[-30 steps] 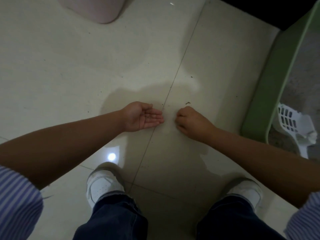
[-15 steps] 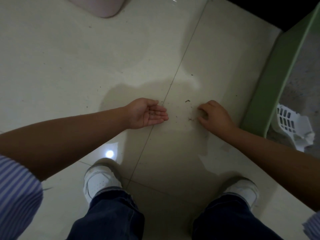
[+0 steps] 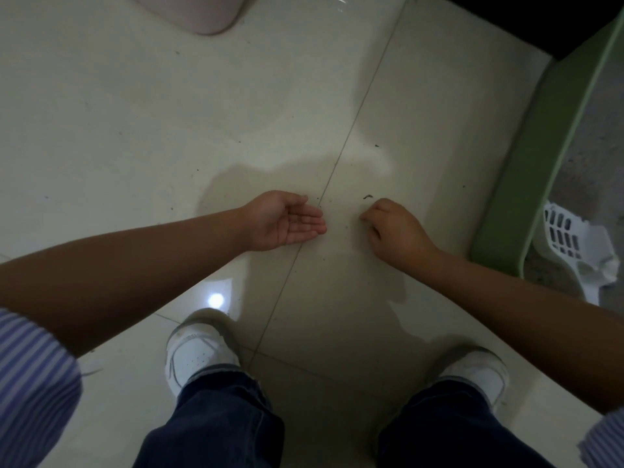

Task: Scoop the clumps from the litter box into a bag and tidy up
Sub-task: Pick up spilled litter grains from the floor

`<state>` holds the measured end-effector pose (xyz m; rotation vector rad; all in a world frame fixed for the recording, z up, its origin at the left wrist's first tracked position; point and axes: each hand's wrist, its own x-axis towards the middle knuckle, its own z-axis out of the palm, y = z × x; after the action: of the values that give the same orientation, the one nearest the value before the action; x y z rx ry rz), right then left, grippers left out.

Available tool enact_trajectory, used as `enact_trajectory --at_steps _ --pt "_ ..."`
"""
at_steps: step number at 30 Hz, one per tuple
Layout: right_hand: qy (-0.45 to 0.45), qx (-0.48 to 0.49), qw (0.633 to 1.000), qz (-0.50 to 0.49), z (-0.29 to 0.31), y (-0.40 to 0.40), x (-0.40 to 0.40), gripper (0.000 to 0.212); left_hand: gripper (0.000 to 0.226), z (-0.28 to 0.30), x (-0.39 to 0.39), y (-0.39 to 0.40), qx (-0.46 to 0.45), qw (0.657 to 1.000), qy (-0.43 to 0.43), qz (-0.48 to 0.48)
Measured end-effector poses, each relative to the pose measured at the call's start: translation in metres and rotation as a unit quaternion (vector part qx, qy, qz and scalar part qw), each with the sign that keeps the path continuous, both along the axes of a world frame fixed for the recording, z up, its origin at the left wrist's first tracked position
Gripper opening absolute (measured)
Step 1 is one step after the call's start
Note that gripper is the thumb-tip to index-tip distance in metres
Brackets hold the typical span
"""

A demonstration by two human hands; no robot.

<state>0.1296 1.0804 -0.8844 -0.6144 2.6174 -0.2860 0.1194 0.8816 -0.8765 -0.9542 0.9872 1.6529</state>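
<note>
My left hand (image 3: pixel 287 221) lies palm up and cupped just above the pale tiled floor (image 3: pixel 169 130), with a few dark litter grains on its fingers. A short gap to its right, my right hand (image 3: pixel 395 231) has its fingers curled, fingertips down at the tile; nothing shows in its grip. Loose litter bits (image 3: pixel 368 197) lie scattered on the floor between and beyond the hands. The green litter box (image 3: pixel 526 163) stands at the right edge, grey litter (image 3: pixel 594 146) inside, with a white slotted scoop (image 3: pixel 570 241) resting in its near corner.
A pink rounded container (image 3: pixel 202 11) stands on the floor at the top left. My white shoes (image 3: pixel 199 352) and dark trouser legs fill the bottom of the view. A dark area lies beyond the box at top right.
My right hand slid back left from beside the litter box toward my left hand, its fingers curling in. My left hand stayed cupped in place.
</note>
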Motion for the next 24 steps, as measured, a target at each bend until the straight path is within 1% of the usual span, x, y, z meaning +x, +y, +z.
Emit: enact_trajectory --at_steps 1,2,5,8,9,11,12,13,14,16,17,19,20,22,23,24 --pt "-0.012 -0.031 0.999 -0.015 0.0 -0.004 -0.002 0.035 0.037 0.0 0.0 0.0 -0.001 1.0 0.0 -0.001" --pt "-0.014 -0.049 0.999 -0.003 0.0 -0.008 -0.004 0.036 0.037 0.0 0.0 0.0 -0.002 1.0 0.0 -0.003" --pt "-0.025 -0.013 0.997 0.076 -0.005 -0.016 -0.007 0.026 0.037 0.0 0.0 0.0 -0.007 1.0 -0.002 -0.006" --pt "-0.029 -0.032 0.994 0.101 -0.012 -0.021 0.002 0.014 0.038 -0.002 0.0 -0.001 -0.013 1.0 -0.003 -0.005" --pt "-0.045 -0.024 0.992 0.112 -0.011 -0.021 0.006 0.014 0.039 -0.003 0.0 -0.001 -0.016 1.0 -0.004 -0.004" --pt "-0.072 0.012 0.988 0.135 -0.012 -0.016 0.013 0.025 0.041 -0.004 0.001 -0.001 -0.023 1.0 -0.007 -0.002" --pt "-0.082 0.012 0.986 0.143 -0.011 -0.011 0.015 0.029 0.041 -0.004 0.001 0.0 -0.026 1.0 -0.008 -0.002" --pt "-0.09 0.003 0.985 0.148 -0.008 -0.007 0.017 0.026 0.041 -0.004 0.001 0.0 -0.029 1.0 -0.009 -0.004" --pt "-0.096 -0.001 0.982 0.162 -0.006 -0.002 0.018 0.016 0.041 -0.004 0.0 0.001 -0.032 0.999 -0.01 -0.005" --pt "-0.041 -0.006 0.981 0.19 -0.003 0.008 0.016 0.006 0.041 -0.004 0.0 0.002 -0.037 0.999 -0.012 -0.007" --pt "-0.031 -0.007 0.981 0.192 -0.002 0.012 0.014 0.01 0.043 -0.004 0.0 0.002 -0.039 0.999 -0.013 -0.009" --pt "-0.022 -0.016 0.985 0.168 -0.004 0.021 0.01 0.029 0.047 -0.004 0.0 0.002 -0.039 0.999 -0.013 -0.016" --pt "-0.019 -0.018 0.99 0.137 -0.004 0.024 0.008 0.032 0.05 -0.004 0.0 0.002 -0.039 0.999 -0.014 -0.018" --pt "-0.017 -0.005 0.999 0.037 -0.002 0.026 0.004 0.031 0.058 -0.005 -0.001 0.001 -0.044 0.999 -0.014 -0.023" --pt "-0.02 -0.009 1.0 -0.021 -0.001 0.026 0.002 0.034 0.062 -0.005 -0.001 0.001 -0.046 0.999 -0.012 -0.026" --pt "-0.034 0.006 0.998 -0.061 -0.002 0.025 0.001 0.043 0.066 -0.006 -0.002 0.0 -0.047 0.998 -0.009 -0.029"
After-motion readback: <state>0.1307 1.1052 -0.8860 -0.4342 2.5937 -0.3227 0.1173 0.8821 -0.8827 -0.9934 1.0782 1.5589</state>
